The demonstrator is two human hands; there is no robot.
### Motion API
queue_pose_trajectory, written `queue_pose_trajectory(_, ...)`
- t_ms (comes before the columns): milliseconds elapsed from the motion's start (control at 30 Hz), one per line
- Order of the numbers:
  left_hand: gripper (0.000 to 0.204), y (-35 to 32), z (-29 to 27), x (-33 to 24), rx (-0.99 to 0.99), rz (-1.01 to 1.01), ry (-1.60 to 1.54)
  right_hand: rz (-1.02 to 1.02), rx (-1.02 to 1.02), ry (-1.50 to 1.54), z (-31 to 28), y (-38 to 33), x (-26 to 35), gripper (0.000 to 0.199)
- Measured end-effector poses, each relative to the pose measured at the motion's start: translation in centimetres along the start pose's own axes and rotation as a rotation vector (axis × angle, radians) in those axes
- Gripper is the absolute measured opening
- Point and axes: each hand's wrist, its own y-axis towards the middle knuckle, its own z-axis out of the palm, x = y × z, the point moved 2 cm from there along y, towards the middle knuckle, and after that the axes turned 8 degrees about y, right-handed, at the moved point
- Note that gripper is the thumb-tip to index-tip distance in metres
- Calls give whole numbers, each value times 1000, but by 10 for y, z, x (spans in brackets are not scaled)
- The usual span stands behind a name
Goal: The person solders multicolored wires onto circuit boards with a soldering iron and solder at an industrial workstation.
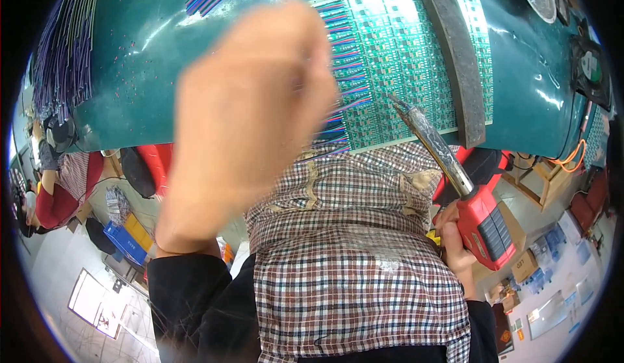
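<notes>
Nearest the camera, the left hand point(257, 96) looms blurred on my feed, seemingly curled into a fist, over the left edge of the circuit board sheet point(390, 57); I cannot tell whether it pinches anything. Beyond it I see the dark green table point(130, 103), where that sheet lies flat. A dark bar point(458, 67) rests across the sheet's right part. I make out the soldering iron point(459, 182), its red handle gripped by the right hand point(455, 239), its tip over the sheet; contact is unclear to me. Thin coloured wires point(338, 38) line the sheet's left edge.
</notes>
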Motion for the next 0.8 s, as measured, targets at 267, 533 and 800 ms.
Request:
queue_pose_trajectory(267,11,-33,41,-13,117,-103,-149,12,1,17,2,1,3,15)
queue_pose_trajectory(533,17,-31,46,-13,108,-107,-83,26,-58,-73,6,-5,-1,23)
queue_pose_trajectory(800,18,-30,48,-14,94,-111,-88,89,1,-2,6,-2,-5,25)
